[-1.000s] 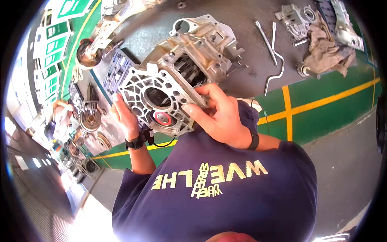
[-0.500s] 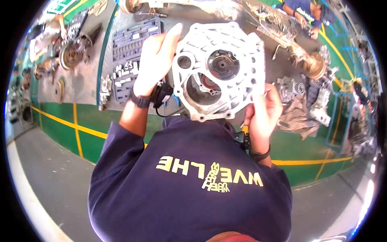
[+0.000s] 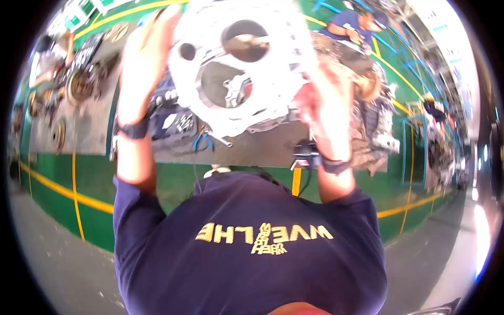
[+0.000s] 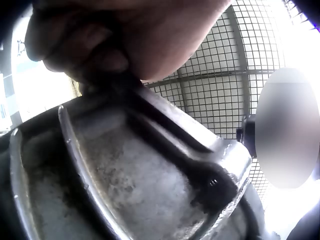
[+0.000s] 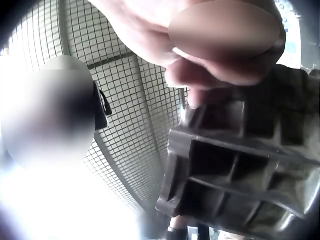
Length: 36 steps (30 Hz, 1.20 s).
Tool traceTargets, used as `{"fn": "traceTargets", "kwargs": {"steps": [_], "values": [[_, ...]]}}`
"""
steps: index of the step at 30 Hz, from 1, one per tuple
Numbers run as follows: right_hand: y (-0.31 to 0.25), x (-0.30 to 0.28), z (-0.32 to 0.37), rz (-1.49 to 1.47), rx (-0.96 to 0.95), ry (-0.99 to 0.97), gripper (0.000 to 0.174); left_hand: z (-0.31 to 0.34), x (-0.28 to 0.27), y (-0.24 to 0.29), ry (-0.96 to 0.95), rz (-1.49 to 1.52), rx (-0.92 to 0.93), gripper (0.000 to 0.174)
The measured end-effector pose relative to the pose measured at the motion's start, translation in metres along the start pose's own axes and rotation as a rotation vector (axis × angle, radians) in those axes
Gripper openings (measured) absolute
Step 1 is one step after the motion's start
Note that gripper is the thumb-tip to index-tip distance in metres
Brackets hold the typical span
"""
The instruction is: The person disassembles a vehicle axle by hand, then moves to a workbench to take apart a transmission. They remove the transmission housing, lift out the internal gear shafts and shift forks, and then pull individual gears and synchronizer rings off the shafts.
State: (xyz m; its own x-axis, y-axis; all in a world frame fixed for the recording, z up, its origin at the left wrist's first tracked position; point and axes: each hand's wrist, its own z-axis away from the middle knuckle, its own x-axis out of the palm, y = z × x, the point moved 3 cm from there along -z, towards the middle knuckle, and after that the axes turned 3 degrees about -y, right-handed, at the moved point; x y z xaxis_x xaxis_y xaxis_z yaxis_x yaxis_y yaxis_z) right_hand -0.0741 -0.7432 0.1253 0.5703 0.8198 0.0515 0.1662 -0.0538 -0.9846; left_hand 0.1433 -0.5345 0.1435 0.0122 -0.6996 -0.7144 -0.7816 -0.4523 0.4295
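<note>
Head view: a pale aluminium housing cover (image 3: 283,79) is held high, at 12 o'clock in the frame, blurred, with its broad face and two round openings turned to the camera; the left hand (image 3: 142,58) lies along its 9 o'clock edge, fingers pointing up beside the rim; the right hand (image 3: 323,105) clasps the edge at about 4 o'clock; both forearms rise from a navy shirt (image 3: 247,252) at 6 o'clock. Behind the cover, on a grey mat (image 3: 252,149), an open socket case (image 3: 168,118) sits at the cover's 8 o'clock, and blue-handled pliers (image 3: 202,140) lie just beside it at the cover's 6 o'clock; a yellow floor line (image 3: 73,194) crosses the green floor at 8 o'clock.

Left wrist view: the left hand (image 4: 125,35) fills 12 o'clock, its fingers curled down onto a raised rib of the cover (image 4: 140,185), which spreads from directly under the fingertips to 6 o'clock; the hand touches and grips it; a wire mesh (image 4: 220,100) shows behind at 2 o'clock.

Right wrist view: the right hand (image 5: 210,45) is at 1 o'clock, fingers closed narrowly on the top edge of the ribbed cover (image 5: 240,175), which hangs below the fingertips toward 5 o'clock; the same mesh (image 5: 130,125) lies at 9 o'clock.
</note>
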Motion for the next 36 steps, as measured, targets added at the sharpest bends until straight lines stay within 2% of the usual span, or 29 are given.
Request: {"fn": "traceTargets", "kwargs": {"steps": [2, 3, 5, 6, 7, 8, 9, 11, 14, 17, 18, 19, 21, 23, 24, 25, 27, 29, 31, 32, 34, 36], "values": [[0.013, -0.008, 0.020, -0.102, -0.014, -0.050, 0.025, 0.027, -0.009, 0.002, 0.106, -0.099, 0.146, 0.032], [0.011, -0.007, 0.034, -0.197, 0.038, -0.059, 0.025, 0.041, -0.014, 0.003, 0.159, -0.213, 0.254, 0.034], [0.004, -0.006, 0.056, -0.340, 0.096, -0.085, 0.025, 0.061, -0.015, -0.010, -0.004, 0.080, -0.084, 0.038], [0.013, -0.008, 0.066, -0.351, 0.164, -0.113, 0.028, 0.069, -0.015, 0.006, 0.063, 0.246, -0.312, 0.031], [0.024, -0.010, 0.075, -0.369, 0.239, -0.156, 0.032, 0.080, -0.012, 0.025, 0.128, 0.396, -0.556, 0.032], [0.026, -0.013, 0.080, -0.357, 0.264, -0.147, 0.034, 0.087, -0.010, 0.038, 0.029, 0.372, -0.554, 0.034], [0.023, -0.049, 0.118, -0.389, 0.274, -0.089, 0.037, 0.097, -0.003, 0.063, -0.053, 0.364, -0.540, 0.037], [0.039, -0.059, 0.139, -0.397, 0.345, -0.052, 0.040, 0.123, 0.008, 0.110, -0.216, 0.346, -0.503, 0.054], [0.068, -0.084, 0.185, -0.330, 0.468, 0.025, 0.041, 0.166, 0.051, 0.099, -0.339, 0.408, -0.480, 0.055], [0.098, -0.090, 0.220, -0.343, 0.537, 0.153, 0.039, 0.183, 0.076, 0.128, -0.459, 0.467, -0.527, 0.051], [0.106, -0.091, 0.227, -0.315, 0.556, 0.185, 0.039, 0.195, 0.088, 0.101, -0.570, 0.478, -0.519, 0.049], [0.113, -0.093, 0.234, -0.287, 0.573, 0.220, 0.038, 0.187, 0.086, 0.120, -0.646, 0.417, -0.480, 0.046], [0.124, -0.103, 0.244, -0.246, 0.609, 0.330, 0.036, 0.194, 0.113, 0.105, -0.783, 0.436, -0.385, 0.042], [0.121, -0.109, 0.247, -0.262, 0.614, 0.400, 0.033, 0.188, 0.129, 0.106, -0.895, 0.548, -0.379, 0.036], [0.115, -0.116, 0.247, -0.228, 0.601, 0.451, 0.031, 0.183, 0.135, 0.114, -0.959, 0.599, -0.437, 0.031], [0.108, -0.117, 0.249, -0.207, 0.588, 0.511, 0.030, 0.178, 0.144, 0.118, -0.940, 0.608, -0.262, 0.029], [0.100, -0.133, 0.256, -0.151, 0.562, 0.597, 0.025, 0.170, 0.171, 0.129, -1.044, 0.771, -0.299, 0.028], [0.076, -0.156, 0.255, -0.094, 0.534, 0.703, 0.024, 0.154, 0.198, 0.159, -1.069, 0.840, -0.145, 0.027], [0.056, -0.193, 0.255, -0.034, 0.468, 0.784, 0.024, 0.138, 0.228, 0.198, -1.104, 0.921, -0.074, 0.030], [0.047, -0.216, 0.253, 0.011, 0.434, 0.816, 0.024, 0.121, 0.233, 0.229, -1.182, 0.927, -0.095, 0.031], [0.035, -0.268, 0.252, 0.073, 0.373, 0.860, 0.024, 0.100, 0.280, 0.274, -1.106, 0.932, 0.147, 0.037], [0.031, -0.329, 0.248, 0.088, 0.314, 0.888, 0.026, 0.076, 0.321, 0.331, -1.228, 0.973, 0.160, 0.039]]}}
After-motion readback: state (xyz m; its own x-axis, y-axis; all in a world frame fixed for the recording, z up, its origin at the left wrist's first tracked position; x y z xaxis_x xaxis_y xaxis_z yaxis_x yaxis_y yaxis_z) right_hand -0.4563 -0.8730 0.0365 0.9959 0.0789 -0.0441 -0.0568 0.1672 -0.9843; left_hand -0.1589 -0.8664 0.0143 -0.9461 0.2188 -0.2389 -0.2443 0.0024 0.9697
